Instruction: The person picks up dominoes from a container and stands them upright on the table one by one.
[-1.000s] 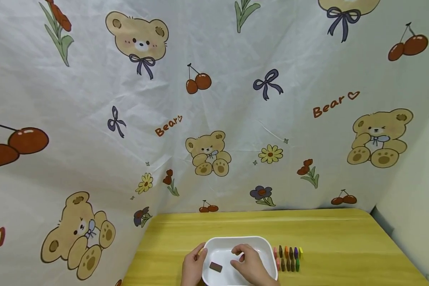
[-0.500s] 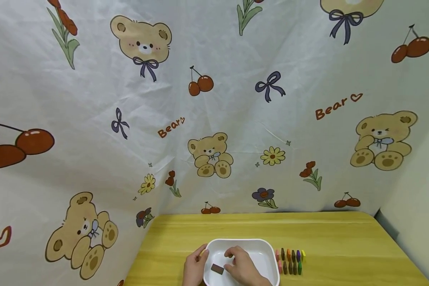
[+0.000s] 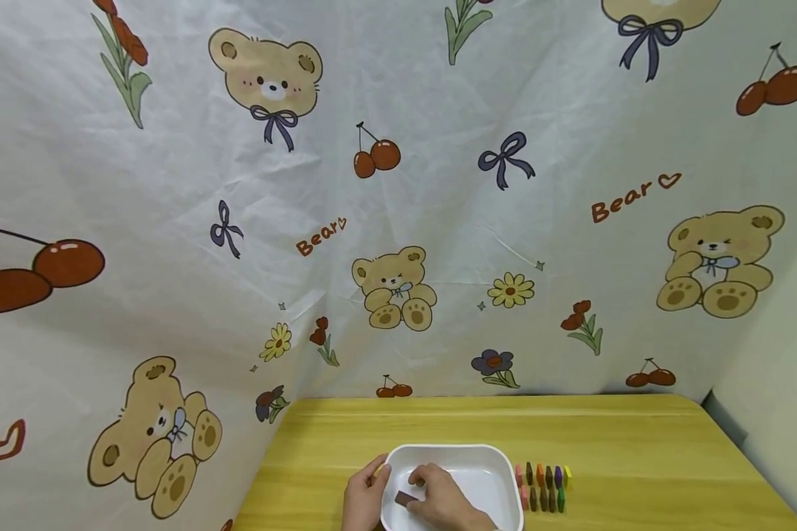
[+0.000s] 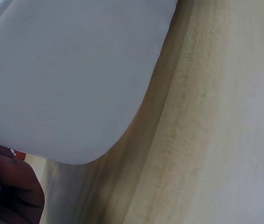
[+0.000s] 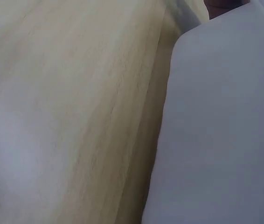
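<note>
A white tray (image 3: 473,487) with rounded corners sits at the front of the table. Inside it, toward the left, lies a small dark-brown rectangular block (image 3: 404,499). My right hand (image 3: 443,501) reaches into the tray, its thumb overlapping the block's right end and its bent index finger a little beyond the block. At the tray's left side my left hand (image 3: 364,495) grips the rim. In the left wrist view, curled fingers (image 4: 17,179) show beside the tray's pale outer wall (image 4: 76,84). The right wrist view shows the tray wall (image 5: 220,116); the right hand's fingertips are out of it.
Right of the tray, several small coloured sticks (image 3: 547,488) stand in two rows, close to its rim. The yellow wood-grain table (image 3: 651,464) extends to the right and back. A bear-print cloth (image 3: 452,221) hangs behind and along the left.
My right hand has moved left and down inside the tray until its thumb overlaps the brown block. My left hand stays on the rim. The head view has shifted slightly.
</note>
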The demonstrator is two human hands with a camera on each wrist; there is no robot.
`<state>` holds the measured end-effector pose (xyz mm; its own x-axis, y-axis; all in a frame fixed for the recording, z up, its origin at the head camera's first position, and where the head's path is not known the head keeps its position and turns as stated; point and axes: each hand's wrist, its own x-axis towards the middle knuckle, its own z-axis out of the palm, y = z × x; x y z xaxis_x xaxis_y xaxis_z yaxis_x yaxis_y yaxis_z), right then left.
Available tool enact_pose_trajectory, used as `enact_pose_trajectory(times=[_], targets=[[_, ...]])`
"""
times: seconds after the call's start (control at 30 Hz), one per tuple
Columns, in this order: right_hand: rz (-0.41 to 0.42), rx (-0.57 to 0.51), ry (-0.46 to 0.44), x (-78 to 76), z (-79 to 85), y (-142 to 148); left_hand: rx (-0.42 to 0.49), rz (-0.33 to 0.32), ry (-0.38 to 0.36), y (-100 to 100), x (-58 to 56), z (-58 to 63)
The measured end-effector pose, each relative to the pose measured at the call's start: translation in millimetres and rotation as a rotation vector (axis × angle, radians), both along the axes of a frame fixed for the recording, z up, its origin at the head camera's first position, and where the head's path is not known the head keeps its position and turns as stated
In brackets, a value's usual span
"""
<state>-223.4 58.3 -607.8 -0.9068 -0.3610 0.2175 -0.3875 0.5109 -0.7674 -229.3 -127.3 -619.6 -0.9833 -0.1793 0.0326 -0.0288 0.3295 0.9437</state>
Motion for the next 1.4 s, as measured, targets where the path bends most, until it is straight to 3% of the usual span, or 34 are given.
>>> enact_pose_trajectory(times=[0.33, 0.67, 0.93, 1.1, 1.23, 1.4], targets=[[-0.024, 0.09, 0.021, -6.1, -0.8, -7.7, -0.017, -0.003, 0.005, 1.8, -5.8, 4.3], [-0.051, 0.125, 0.017, -5.5, -4.7, -17.7, -0.013, 0.004, 0.004, -1.5, -2.5, 0.7], [-0.161, 0.249, 0.015, -8.1, -7.2, -23.8, 0.007, -0.024, 0.021, 2.0, -5.4, 2.0], [-0.203, 0.263, 0.017, -7.7, -10.5, -24.4, -0.004, -0.026, 0.009, 4.1, -4.4, 1.2], [-0.177, 0.246, 0.017, -6.5, -10.9, -22.8, -0.013, -0.021, 0.029, 3.5, -4.3, -0.2], [-0.076, 0.16, -0.023, -4.8, -6.4, -18.2, -0.021, -0.004, 0.027, 0.7, -2.6, -1.5]])
